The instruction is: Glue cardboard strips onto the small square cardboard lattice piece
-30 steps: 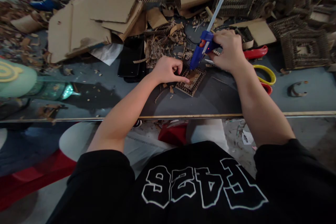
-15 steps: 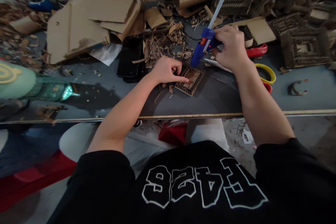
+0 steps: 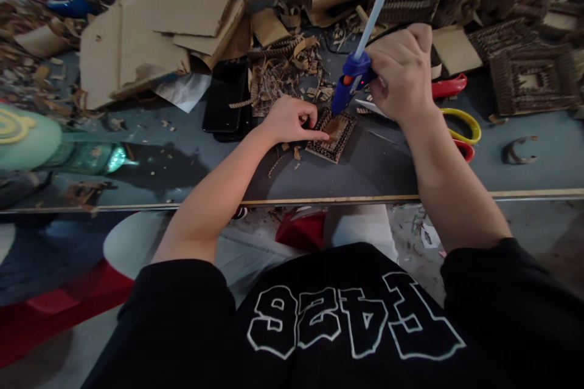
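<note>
My right hand (image 3: 399, 73) grips a blue glue gun (image 3: 350, 82) with a long pale glue stick (image 3: 380, 0) rising from its back. Its nozzle points down at the far edge of a small square cardboard frame (image 3: 331, 134) lying on the grey tabletop (image 3: 347, 170). My left hand (image 3: 289, 120) rests beside the frame, index finger pressing on its left edge, the other fingers curled.
Flat cardboard sheets (image 3: 150, 30) and a heap of cardboard strips (image 3: 283, 70) lie behind the hands. A black phone (image 3: 223, 103) sits left of the frame. Red and yellow scissors handles (image 3: 458, 121) lie to the right, with finished cardboard frames (image 3: 533, 76) beyond.
My right hand has lifted and tilted the glue gun more upright, with the nozzle moving a little left onto the frame's far edge. My left hand has stayed on the frame.
</note>
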Demonstrator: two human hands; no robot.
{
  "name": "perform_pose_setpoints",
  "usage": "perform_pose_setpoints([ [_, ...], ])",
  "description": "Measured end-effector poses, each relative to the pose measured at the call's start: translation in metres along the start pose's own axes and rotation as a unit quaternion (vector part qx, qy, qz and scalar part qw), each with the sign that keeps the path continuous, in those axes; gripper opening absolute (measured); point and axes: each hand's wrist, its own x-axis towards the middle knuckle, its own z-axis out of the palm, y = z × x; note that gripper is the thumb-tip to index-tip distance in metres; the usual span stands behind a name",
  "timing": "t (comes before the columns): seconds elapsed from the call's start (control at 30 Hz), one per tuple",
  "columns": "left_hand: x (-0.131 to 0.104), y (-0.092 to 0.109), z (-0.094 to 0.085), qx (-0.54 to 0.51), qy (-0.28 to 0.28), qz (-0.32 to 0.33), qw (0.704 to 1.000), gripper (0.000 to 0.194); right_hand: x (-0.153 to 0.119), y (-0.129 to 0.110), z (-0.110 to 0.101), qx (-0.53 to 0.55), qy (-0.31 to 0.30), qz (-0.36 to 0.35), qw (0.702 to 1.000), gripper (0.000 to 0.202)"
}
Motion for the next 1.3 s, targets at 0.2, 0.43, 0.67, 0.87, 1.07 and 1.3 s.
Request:
perform_pose_setpoints([
  [0.2, 0.000, 0.002, 0.000, -0.012, 0.017, -0.007, 1.000, 0.053, -0.002, -0.007, -0.001, -0.072, 0.011, 0.005, 0.997, 0.036],
  [0.43, -0.002, 0.001, -0.005, -0.027, 0.023, -0.023, 0.999, 0.044, 0.002, 0.002, 0.009, -0.114, 0.106, 0.279, 0.948, 0.056],
  [0.67, -0.002, -0.006, -0.004, 0.035, 0.147, -0.019, 0.988, 0.051, -0.013, 0.054, 0.050, 0.002, 0.110, 0.317, 0.942, 0.045],
  [0.87, -0.003, 0.002, 0.000, 0.012, 0.214, 0.007, 0.977, 0.065, -0.015, 0.030, 0.038, 0.047, 0.142, 0.219, 0.964, 0.041],
  [1.07, 0.000, 0.004, 0.006, 0.036, 0.186, -0.008, 0.982, 0.064, -0.002, -0.026, 0.025, 0.079, 0.023, 0.103, 0.991, 0.021],
  [1.3, -0.002, 0.006, 0.008, 0.043, 0.171, -0.006, 0.984, 0.063, -0.003, -0.037, 0.039, 0.107, 0.009, 0.042, 0.993, 0.015],
])
